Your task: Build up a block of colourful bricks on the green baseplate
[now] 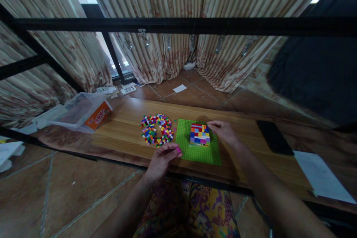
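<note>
I read the layout from the head view. The brick build [200, 135], a low block of mixed colours, is just below and right of the frame's centre. It stands on a green baseplate [213, 156], which lies on the wooden surface [122, 119]. Directly left of the plate is a ring of loose bricks [150, 134].

My left hand [164, 155], at lower centre, is closed in a pinch; thumb and fingertips grip a pink brick [178, 150] over the plate's near left edge. My right hand [225, 131] reaches in from the right, thumb and fingertips drawn close together at the build's upper right corner. At this scale I cannot tell whether they hold a small brick or only touch the corner.

Handling notes, in my judgement:
1. Keep the left pinch on the brick's sides, so that its studs and underside stay free.
2. Align each brick squarely with the studs before applying pressure.
3. Press straight down; a sideways push could loosen the upper course.
4. Steady the build low, near the plate, while pressing.
5. Keep the left wrist clear of the loose bricks, which could scatter if brushed.
</note>
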`<move>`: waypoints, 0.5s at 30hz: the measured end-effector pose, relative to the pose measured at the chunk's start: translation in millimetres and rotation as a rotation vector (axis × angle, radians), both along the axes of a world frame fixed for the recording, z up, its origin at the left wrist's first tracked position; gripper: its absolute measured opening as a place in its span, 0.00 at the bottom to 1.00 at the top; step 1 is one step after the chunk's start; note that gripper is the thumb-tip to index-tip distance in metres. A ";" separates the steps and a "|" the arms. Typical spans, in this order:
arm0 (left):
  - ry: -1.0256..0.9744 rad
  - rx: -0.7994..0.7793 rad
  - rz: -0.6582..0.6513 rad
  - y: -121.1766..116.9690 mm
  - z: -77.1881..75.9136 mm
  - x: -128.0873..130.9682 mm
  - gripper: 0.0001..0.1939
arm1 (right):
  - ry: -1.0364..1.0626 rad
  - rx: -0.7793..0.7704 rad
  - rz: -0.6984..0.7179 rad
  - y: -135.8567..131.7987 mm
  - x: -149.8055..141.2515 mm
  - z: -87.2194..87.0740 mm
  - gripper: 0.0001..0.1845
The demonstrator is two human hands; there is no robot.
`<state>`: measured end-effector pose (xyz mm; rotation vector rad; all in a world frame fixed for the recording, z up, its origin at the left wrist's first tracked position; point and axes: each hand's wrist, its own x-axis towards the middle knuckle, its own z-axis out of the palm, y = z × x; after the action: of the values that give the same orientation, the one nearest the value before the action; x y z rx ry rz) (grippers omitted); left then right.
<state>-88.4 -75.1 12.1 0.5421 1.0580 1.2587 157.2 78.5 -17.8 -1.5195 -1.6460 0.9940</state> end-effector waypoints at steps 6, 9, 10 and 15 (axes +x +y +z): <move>-0.046 -0.019 0.008 2.7 -0.7 14.7 0.16 | 0.062 0.092 -0.101 -28.3 5.3 -8.0 0.18; -0.042 -0.031 -0.029 3.2 -4.0 19.2 0.17 | 0.021 0.120 -0.100 -31.0 1.8 -6.4 0.17; -0.038 -0.035 -0.036 3.2 -4.9 19.5 0.17 | 0.001 0.129 -0.098 -29.3 -0.1 -5.7 0.17; -0.003 -0.055 -0.039 2.3 -6.4 14.0 0.17 | 0.033 0.087 -0.095 -14.6 -11.1 -8.1 0.15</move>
<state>-74.4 -72.8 5.6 0.5167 1.0718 1.1930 146.2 63.8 -26.0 -1.5007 -1.5591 0.8806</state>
